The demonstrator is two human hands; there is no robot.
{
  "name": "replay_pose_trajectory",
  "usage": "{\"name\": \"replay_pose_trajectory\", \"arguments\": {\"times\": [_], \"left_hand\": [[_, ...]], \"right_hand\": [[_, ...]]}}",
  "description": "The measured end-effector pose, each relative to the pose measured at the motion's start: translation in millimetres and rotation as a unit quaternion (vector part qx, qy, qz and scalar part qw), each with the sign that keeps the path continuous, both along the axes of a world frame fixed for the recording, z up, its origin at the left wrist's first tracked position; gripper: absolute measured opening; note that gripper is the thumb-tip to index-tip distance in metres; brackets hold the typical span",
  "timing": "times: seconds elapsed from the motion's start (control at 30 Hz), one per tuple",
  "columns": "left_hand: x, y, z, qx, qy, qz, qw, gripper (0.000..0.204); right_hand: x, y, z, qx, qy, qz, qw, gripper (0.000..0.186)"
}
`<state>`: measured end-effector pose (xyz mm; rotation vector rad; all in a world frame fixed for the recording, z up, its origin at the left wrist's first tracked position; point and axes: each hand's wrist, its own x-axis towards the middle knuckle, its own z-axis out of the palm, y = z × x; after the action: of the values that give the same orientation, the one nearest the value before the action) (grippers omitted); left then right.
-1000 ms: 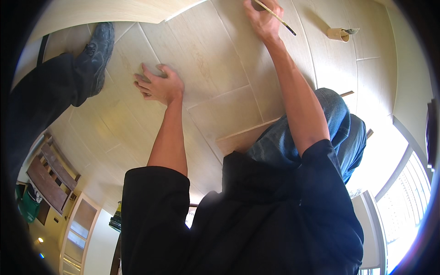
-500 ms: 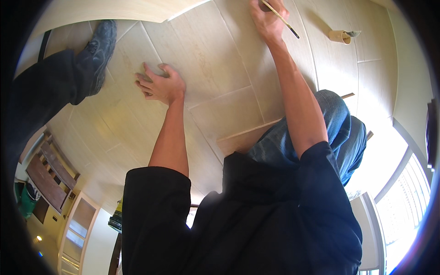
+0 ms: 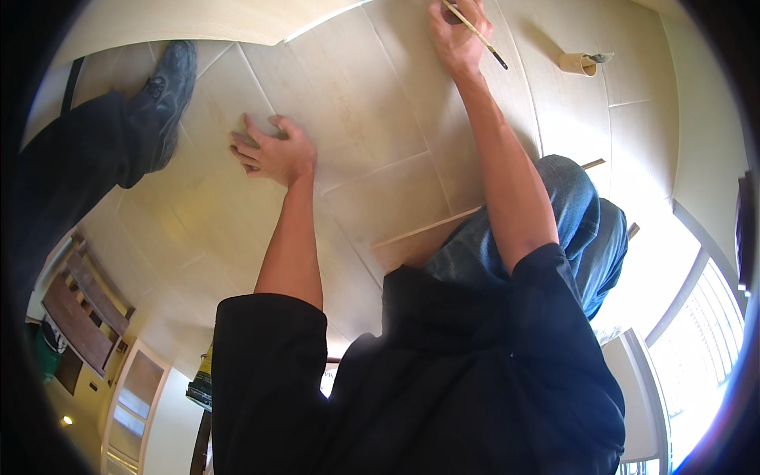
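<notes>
At the top of the head view, my right hand (image 3: 457, 39) is closed around a thin paintbrush (image 3: 480, 35). Its pale handle slants down to the right and ends in a dark tip; the other end is hidden by my fingers and the frame edge. My left hand (image 3: 275, 149) rests over the tiled floor (image 3: 380, 170) with its fingers bent and spread apart, nothing visible in it. To the right of my right hand is a small tan cup (image 3: 576, 65) with a grey-tipped tool (image 3: 602, 58) sticking out.
A person's black shoe (image 3: 172, 103) and dark trouser leg are left of my left hand. A pale panel (image 3: 182, 20) edges the top. A wooden board (image 3: 423, 237) lies by my jeans-clad knee (image 3: 566, 186). A dark wooden piece of furniture (image 3: 87, 309) and a paint can (image 3: 201, 384) are lower left.
The view has shifted slightly, so most things sit a little further left. My right hand keeps hold of the paintbrush, and my left hand stays about where it was over the floor.
</notes>
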<state>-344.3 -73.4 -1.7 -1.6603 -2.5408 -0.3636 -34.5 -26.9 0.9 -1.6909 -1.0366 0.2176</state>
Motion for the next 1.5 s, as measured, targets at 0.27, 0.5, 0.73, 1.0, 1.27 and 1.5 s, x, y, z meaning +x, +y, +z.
{"name": "replay_pose_trajectory", "arguments": {"times": [0.27,0.5,0.73,1.0,1.27,1.5], "left_hand": [[0,0,3,-0.004,-0.002,-0.001,1.000,0.061],[0,0,1,-0.008,-0.002,0.001,1.000,0.061],[2,0,4,-0.011,-0.010,0.003,1.000,0.061],[2,0,6,-0.017,-0.009,0.004,1.000,0.061],[3,1,6,-0.016,-0.012,0.003,1.000,0.061],[3,0,6,-0.018,-0.009,0.004,1.000,0.061]], "right_hand": [[-3,2,-2,-0.001,0.001,-0.053,0.999,0.016],[-2,1,-3,-0.009,-0.016,-0.061,0.998,0.017],[-1,3,-6,0.003,-0.035,-0.113,0.993,0.018],[1,4,-5,-0.018,-0.088,-0.136,0.987,0.021],[-1,-1,5,-0.075,0.011,-0.090,0.993,0.022],[0,1,0,-0.047,-0.049,-0.129,0.989,0.026]]}}
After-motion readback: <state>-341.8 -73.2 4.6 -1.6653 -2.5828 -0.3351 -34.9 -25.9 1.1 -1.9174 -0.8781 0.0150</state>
